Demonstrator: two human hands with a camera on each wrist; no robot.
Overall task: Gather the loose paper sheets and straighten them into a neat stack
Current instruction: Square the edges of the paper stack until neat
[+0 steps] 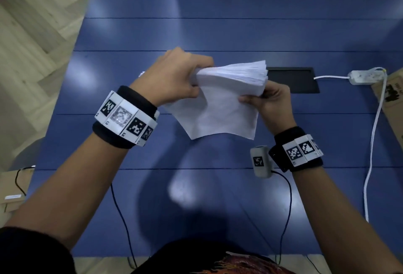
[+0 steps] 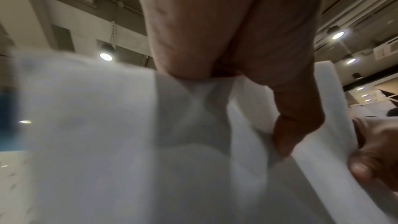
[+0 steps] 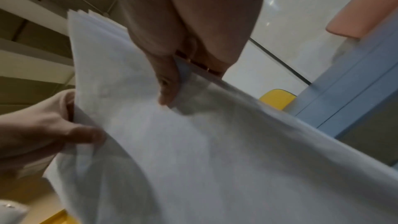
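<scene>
A bundle of white paper sheets point(image 1: 220, 103) hangs in the air above the blue table point(image 1: 196, 197), its far edges fanned and uneven. My left hand point(image 1: 174, 77) grips the bundle's upper left corner, fingers curled round it. My right hand point(image 1: 268, 101) pinches the right edge between thumb and fingers. In the left wrist view the sheets point(image 2: 120, 142) fill the lower frame, with my left thumb point(image 2: 288, 134) pressed on them. The right wrist view shows the sheets point(image 3: 193, 151), my right hand point(image 3: 168, 83) pinching them, and my left hand point(image 3: 43, 134) at the far corner.
A black recessed panel point(image 1: 294, 79) sits in the table just behind the paper. A white power strip point(image 1: 366, 77) and its cable point(image 1: 373, 142) lie at the right, beside a cardboard box point(image 1: 392, 103). Black cables point(image 1: 122, 219) trail over the near table edge.
</scene>
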